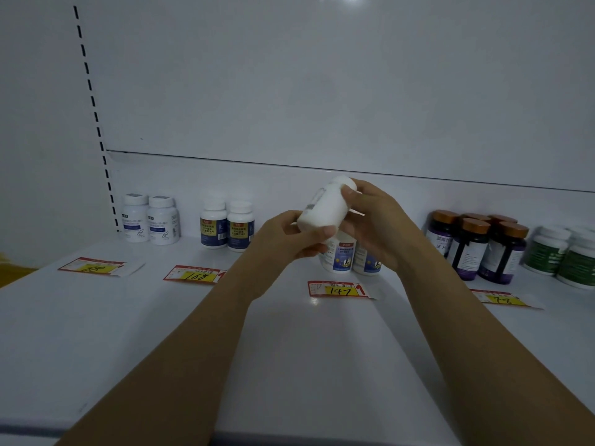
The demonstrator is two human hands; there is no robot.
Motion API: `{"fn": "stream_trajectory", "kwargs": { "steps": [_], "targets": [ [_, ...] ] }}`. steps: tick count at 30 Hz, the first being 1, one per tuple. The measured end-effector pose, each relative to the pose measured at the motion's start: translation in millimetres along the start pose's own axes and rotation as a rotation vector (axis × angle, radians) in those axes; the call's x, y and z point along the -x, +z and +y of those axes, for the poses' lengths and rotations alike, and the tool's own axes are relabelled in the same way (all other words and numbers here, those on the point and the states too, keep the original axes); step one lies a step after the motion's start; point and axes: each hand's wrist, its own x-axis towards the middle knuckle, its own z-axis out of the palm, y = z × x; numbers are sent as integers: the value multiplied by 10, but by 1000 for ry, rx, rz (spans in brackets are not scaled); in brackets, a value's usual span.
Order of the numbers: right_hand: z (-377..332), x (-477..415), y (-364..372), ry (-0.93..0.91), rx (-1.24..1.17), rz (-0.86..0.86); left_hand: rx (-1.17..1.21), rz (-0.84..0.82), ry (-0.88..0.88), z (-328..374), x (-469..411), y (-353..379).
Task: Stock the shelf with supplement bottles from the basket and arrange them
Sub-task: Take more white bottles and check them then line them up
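Mid-frame, your left hand (286,243) has its grip curled round the base of the tilted white bottle (323,210). Your right hand (376,226) pinches its cap end. The bottle hangs above the shelf (128,317), over two blue-labelled bottles (339,257) behind the 147 tag (338,289).
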Motion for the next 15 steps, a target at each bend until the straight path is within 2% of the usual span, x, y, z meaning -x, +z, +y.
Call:
{"fn": "stream_trajectory", "kwargs": {
  "steps": [6, 11, 15],
  "targets": [
    [26, 8, 37, -66, 149, 29, -134, 122, 111, -1, 8, -2],
    [7, -5, -5, -46, 10, 23, -76, 39, 28, 19, 8, 16],
    [4, 0, 17, -33, 20, -9, -92, 90, 68, 35, 17, 25]
  ]
}}
